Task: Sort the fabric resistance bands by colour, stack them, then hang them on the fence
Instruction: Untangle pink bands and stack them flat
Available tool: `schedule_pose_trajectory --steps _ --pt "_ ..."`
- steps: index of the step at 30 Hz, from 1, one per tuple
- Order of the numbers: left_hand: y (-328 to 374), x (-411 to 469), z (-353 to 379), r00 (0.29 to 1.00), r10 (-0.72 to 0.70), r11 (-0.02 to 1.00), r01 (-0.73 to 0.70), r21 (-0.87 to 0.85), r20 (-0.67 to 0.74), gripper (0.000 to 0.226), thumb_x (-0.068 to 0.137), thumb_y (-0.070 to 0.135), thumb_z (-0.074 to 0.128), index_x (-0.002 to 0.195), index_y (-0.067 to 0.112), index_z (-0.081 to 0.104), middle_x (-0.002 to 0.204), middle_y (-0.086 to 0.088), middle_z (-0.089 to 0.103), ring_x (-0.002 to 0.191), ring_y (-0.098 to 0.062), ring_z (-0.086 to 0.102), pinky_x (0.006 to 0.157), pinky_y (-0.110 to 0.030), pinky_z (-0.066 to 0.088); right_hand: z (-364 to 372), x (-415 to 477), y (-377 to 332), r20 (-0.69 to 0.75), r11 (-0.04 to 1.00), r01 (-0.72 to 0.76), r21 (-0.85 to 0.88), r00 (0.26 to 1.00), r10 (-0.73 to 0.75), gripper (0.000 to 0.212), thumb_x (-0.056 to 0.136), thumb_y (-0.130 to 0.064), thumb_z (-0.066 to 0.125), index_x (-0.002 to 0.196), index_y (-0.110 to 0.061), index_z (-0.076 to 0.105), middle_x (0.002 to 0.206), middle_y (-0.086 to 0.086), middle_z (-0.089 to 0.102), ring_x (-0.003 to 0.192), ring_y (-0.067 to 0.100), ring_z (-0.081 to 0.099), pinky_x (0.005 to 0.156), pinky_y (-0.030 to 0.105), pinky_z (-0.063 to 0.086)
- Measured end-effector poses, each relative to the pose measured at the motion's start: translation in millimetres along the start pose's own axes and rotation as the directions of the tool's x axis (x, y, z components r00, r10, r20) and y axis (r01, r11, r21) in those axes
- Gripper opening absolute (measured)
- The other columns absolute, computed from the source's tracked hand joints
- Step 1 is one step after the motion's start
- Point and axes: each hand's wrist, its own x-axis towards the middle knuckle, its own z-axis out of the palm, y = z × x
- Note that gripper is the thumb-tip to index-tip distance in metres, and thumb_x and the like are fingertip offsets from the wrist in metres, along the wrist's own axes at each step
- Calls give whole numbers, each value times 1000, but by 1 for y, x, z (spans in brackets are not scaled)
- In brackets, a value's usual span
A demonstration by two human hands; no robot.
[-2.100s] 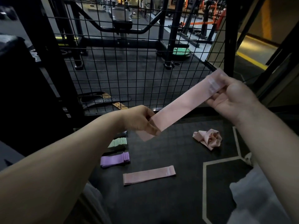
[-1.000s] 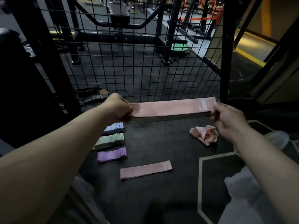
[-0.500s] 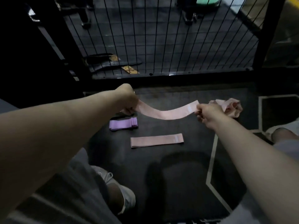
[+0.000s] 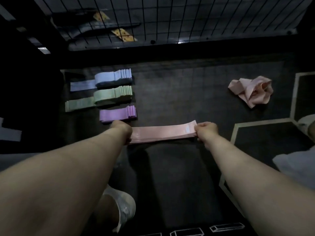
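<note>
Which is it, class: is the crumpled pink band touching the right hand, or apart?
Apart. The head view shows bare floor between the crumpled band and the right hand.

Pink band (image 4: 162, 134) stretched between the left hand (image 4: 121, 129) and right hand (image 4: 205, 131): woven cloth, matt, smooth and flat, with a small pale sewn label near the right hand. Crumpled pink bands (image 4: 252, 91), beyond the right hand: same soft matt cloth, creased. Purple stack (image 4: 117, 114), green stack (image 4: 112, 95) and blue stack (image 4: 112, 77), just beyond the left hand: matt fabric, layered edges finely ribbed. Floor (image 4: 179, 167) under both hands: dark rubbery mat, dull, faint grid texture, pale painted lines. Fence (image 4: 170, 19), far beyond the hands: thin dark metal wire mesh, slight sheen.
</note>
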Motion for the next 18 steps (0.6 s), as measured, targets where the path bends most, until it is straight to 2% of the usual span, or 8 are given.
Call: schedule_pose_trajectory --steps 2,4,5,6,9,11,14,18 --pt "-7 10 9 1000 -7 998 9 62 -20 20 94 -6 44 106 1 57 106 -22 55 77 -38 60 44 -36 51 6 7 6 -8 1000 -21 -20 1000 20 8 89 -7 61 87 -14 65 88 11 68 80 26 65 66 33 54" --pt "-13 15 14 999 17 994 -12 109 -46 17 90 -5 50 104 -3 59 104 -22 58 90 -39 63 68 -48 57 8 14 12 -21 999 -33 -28 999 33 14 89 -7 61 79 -17 62 93 13 70 87 29 68 78 39 56" --pt "-16 19 17 999 13 993 -7 118 -50 15 91 -3 50 103 -3 59 105 -21 59 92 -38 63 78 -49 56 9 17 15 -26 999 -35 -32 999 34 17 89 -7 61 76 -19 61 93 14 70 88 30 68 80 42 56" --pt "-18 19 16 998 -1 993 7 119 -55 14 93 -1 48 101 -3 59 106 -21 61 91 -36 62 82 -47 55 10 21 19 -30 999 -34 -38 999 33 18 88 -7 61 75 -19 60 92 16 71 88 31 69 80 44 57" --pt "-25 27 20 998 4 981 8 196 -61 21 93 0 48 107 -6 63 107 -22 64 90 -37 64 78 -41 53 13 31 25 -36 998 -36 -58 999 34 18 87 -7 62 73 -19 61 91 18 71 85 33 68 81 48 58" --pt "-25 27 22 998 40 960 -23 279 -56 25 91 -1 51 111 -7 64 109 -22 65 96 -38 65 84 -41 55 16 35 27 -33 997 -39 -73 999 36 17 86 -8 62 73 -18 62 87 17 71 86 34 69 82 49 59" --pt "-23 28 25 995 91 912 -73 405 -27 27 94 4 54 117 -6 64 118 -23 64 110 -37 62 94 -37 49 21 39 28 -15 993 -36 -114 999 35 14 85 -8 60 76 -17 64 85 14 70 85 34 69 81 51 59" --pt "-21 29 29 992 127 852 -114 511 10 28 94 7 57 120 -3 63 125 -21 62 117 -36 59 96 -34 46 23 46 34 5 978 -4 -210 1000 5 9 85 -13 64 79 -20 63 85 11 71 85 32 69 83 49 59"
